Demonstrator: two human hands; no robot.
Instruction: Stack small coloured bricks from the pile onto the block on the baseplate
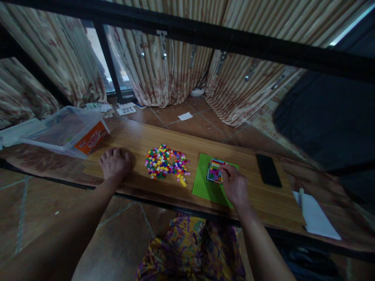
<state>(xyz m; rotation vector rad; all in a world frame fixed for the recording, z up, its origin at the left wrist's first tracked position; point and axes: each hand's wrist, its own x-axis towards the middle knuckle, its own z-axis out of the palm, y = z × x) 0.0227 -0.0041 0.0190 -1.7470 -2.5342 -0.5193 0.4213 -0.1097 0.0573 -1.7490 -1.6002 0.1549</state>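
Note:
A green baseplate [205, 183] lies on the wooden board [140, 136], with a small multicoloured block of bricks [214, 171] built on it. My right hand [234, 186] rests on the plate, its fingertips curled against the right side of that block. A loose heap of small coloured bricks [165, 162] sits to the left of the plate. Left of the heap my left hand [115, 164] lies on the wood with its fingers curled under, nothing visible in it.
A clear plastic tub with an orange label [68, 130] stands at the board's left end. A black phone [268, 169] lies right of the plate, and white paper [318, 216] at the far right. Curtains and a black frame rise behind.

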